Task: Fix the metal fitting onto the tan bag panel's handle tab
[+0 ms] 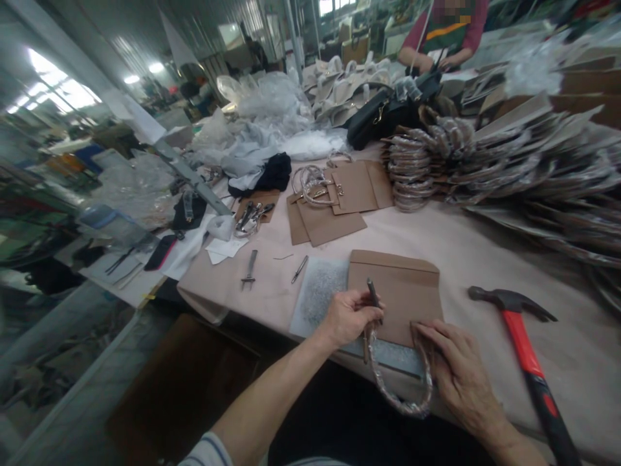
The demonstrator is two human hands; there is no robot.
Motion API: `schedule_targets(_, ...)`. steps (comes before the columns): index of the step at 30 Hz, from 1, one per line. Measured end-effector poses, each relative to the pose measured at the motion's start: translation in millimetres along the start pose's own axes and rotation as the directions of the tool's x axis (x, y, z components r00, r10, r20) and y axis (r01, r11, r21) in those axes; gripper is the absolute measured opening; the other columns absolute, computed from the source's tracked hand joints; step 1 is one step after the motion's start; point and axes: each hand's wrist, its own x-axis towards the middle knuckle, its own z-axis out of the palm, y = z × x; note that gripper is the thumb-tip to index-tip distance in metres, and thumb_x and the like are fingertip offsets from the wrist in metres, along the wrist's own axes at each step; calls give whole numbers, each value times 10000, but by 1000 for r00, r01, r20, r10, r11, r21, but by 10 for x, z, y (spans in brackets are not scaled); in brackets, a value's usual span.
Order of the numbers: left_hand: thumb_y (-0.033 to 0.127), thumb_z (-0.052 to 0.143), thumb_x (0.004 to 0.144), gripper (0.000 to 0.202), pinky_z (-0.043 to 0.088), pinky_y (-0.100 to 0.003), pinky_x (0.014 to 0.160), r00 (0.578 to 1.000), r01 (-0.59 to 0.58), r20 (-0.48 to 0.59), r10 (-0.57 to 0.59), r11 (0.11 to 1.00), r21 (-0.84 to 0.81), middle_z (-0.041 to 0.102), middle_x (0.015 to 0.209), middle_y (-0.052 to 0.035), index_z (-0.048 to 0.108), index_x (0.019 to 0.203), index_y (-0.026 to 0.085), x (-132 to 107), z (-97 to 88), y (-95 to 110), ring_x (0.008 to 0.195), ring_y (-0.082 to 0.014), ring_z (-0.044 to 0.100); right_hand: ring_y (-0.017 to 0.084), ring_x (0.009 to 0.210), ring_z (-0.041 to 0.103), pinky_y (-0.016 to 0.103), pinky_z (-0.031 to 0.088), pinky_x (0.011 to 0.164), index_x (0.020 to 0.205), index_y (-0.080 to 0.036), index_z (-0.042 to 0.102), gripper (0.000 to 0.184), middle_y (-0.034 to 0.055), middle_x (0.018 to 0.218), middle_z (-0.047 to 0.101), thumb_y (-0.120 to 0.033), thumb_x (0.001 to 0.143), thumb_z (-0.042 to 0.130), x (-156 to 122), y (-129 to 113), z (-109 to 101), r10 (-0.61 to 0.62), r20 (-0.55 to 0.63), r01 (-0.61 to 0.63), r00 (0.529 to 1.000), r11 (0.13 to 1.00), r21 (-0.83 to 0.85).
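Observation:
A brown bag panel [398,291], with a plastic-wrapped loop handle [400,404] at its near edge, lies partly on a worn, pale flat board [320,294]. My left hand [352,317] is closed around a short dark metal rod, likely a punch [372,292], held tilted over the panel's near left part by one end of the handle. My right hand [456,362] rests at the near right corner, fingers closed on the handle's other end and the panel edge. The rod's lower tip is hidden by my fingers. The handle loop hangs over the table edge towards me.
A claw hammer [524,343] with a red and black grip lies at right. Left are a small metal tool [250,268] and a pen-like tool [299,269]. Behind lie more brown panels [334,213]; wrapped handles [412,168] are stacked at right. A co-worker [446,39] stands across the table.

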Motion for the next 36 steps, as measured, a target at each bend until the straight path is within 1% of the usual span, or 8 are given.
schedule_targets(4, 248, 843, 665, 293, 606, -301, 758, 999, -45, -6, 46, 998, 52, 764, 882, -84, 709, 889, 114, -55, -3, 0, 768, -173, 714, 285, 1213, 513, 492, 441, 1005, 1350, -268, 515, 383, 107, 1298, 567, -195, 989, 412, 8, -28, -13, 39, -6, -39, 999, 999, 37)
schedule_targets(7, 258, 840, 688, 295, 614, -302, 736, 998, -47, -31, 48, 998, 50, 769, 894, -95, 701, 903, 112, -72, 2, -3, 757, -177, 719, 330, 1199, 546, 532, 472, 984, 1327, -219, 529, 381, 156, 1316, 562, -334, 968, 479, -37, -97, 0, 272, -81, -269, 959, 962, 45)
schedule_targets(12, 265, 854, 685, 325, 621, -305, 751, 998, -36, -51, 36, 999, 15, 773, 894, -97, 695, 921, 110, -69, 14, -13, 769, -184, 731, 310, 842, 686, 457, 562, 718, 1216, -189, 622, 524, 135, 977, 717, -533, 830, 538, -42, -273, -20, 745, -79, -731, 662, 665, 153)
schedule_targets(16, 240, 840, 684, 289, 625, -298, 728, 997, -49, -66, 50, 999, 24, 777, 881, -96, 709, 905, 109, -70, 27, -39, 761, -185, 732, 314, 830, 703, 425, 554, 701, 1056, -200, 688, 582, 97, 886, 754, -621, 656, 644, 212, -414, -166, 921, 14, -876, 389, 365, 317)
schedule_targets(18, 241, 835, 696, 276, 627, -295, 725, 996, -60, -71, 61, 998, 28, 780, 885, -98, 714, 906, 109, -73, 28, -61, 768, -188, 735, 309, 843, 698, 406, 554, 715, 989, -193, 697, 584, 87, 891, 757, -606, 577, 697, 342, -461, -232, 949, 49, -867, 312, 264, 423)
schedule_targets(23, 264, 859, 691, 313, 631, -320, 778, 994, -69, -81, 67, 997, -18, 785, 907, -109, 707, 920, 115, -63, 10, -83, 830, -214, 750, 196, 567, 595, 331, 504, 530, 882, -191, 706, 550, 54, 779, 738, -558, 480, 788, 496, -514, -300, 962, 139, -810, 237, 117, 574)
schedule_targets(27, 266, 857, 691, 304, 627, -329, 797, 998, -44, -52, 44, 999, 2, 786, 917, -113, 713, 911, 114, -50, -2, -54, 841, -219, 752, 274, 697, 689, 387, 579, 627, 885, -198, 683, 597, 78, 840, 758, -544, 420, 825, 552, -546, -315, 947, 234, -807, 221, 42, 590)
schedule_targets(36, 215, 792, 703, 201, 614, -306, 767, 998, -52, -27, 56, 991, 121, 781, 891, -98, 754, 874, 115, -73, 31, -4, 807, -202, 731, 377, 757, 687, 467, 509, 616, 831, -248, 725, 586, 88, 744, 738, -695, 474, 599, 461, -326, -310, 952, 42, -949, 303, 298, 98)
